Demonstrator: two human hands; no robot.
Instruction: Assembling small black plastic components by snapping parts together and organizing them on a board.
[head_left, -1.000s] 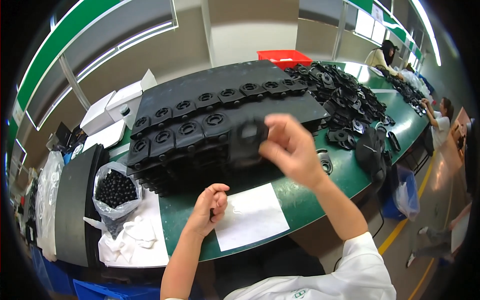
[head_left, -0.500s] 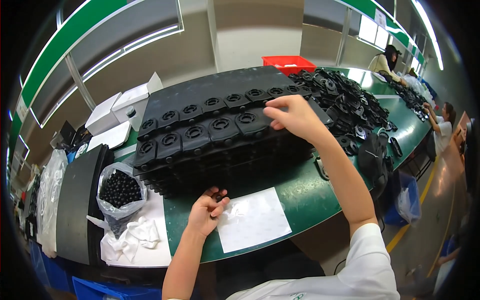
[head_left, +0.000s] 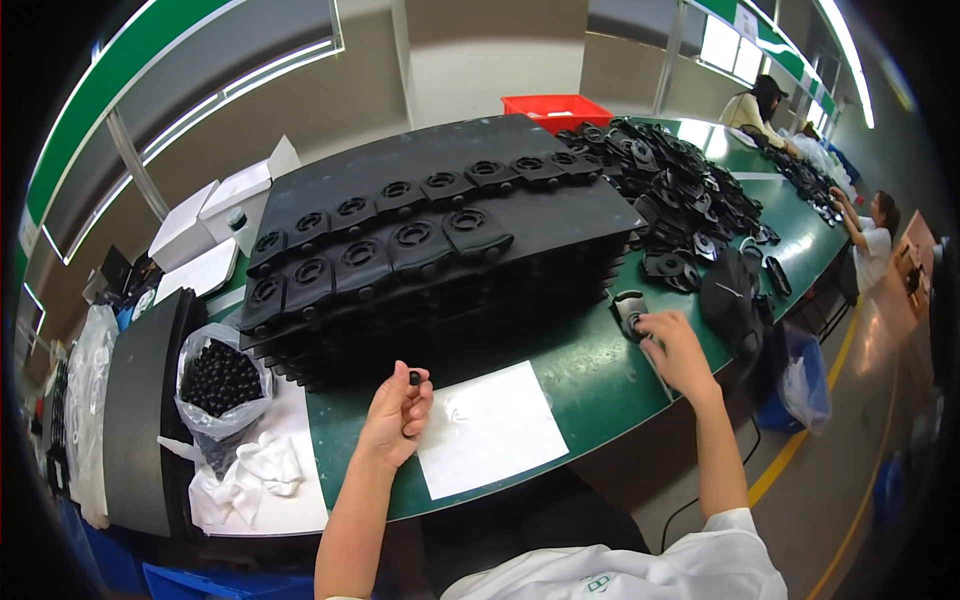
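My left hand [head_left: 398, 412] pinches a small round black knob [head_left: 415, 378] between thumb and fingers, just above a white sheet [head_left: 492, 430]. On the right side of the green table, my right hand [head_left: 678, 352] has its fingers closed on the near end of a black and silver moulded part [head_left: 629, 310]. Ahead of both hands stands a tall stack of black boards [head_left: 560, 225]. Two rows of black moulded parts with round openings [head_left: 362, 262] lie on its top; the nearer row stops partway along the board.
A clear bag of black knobs [head_left: 222, 380] and a white cloth [head_left: 258, 472] sit at left. Black parts are heaped [head_left: 680, 180] at far right, near a red bin [head_left: 556, 110] and a black bag [head_left: 735, 300]. Co-workers [head_left: 872, 245] sit along the table's far right.
My right hand has left the nearer row on the stack and come down right to the part on the table. My left hand has turned, the knob now showing at its fingertips.
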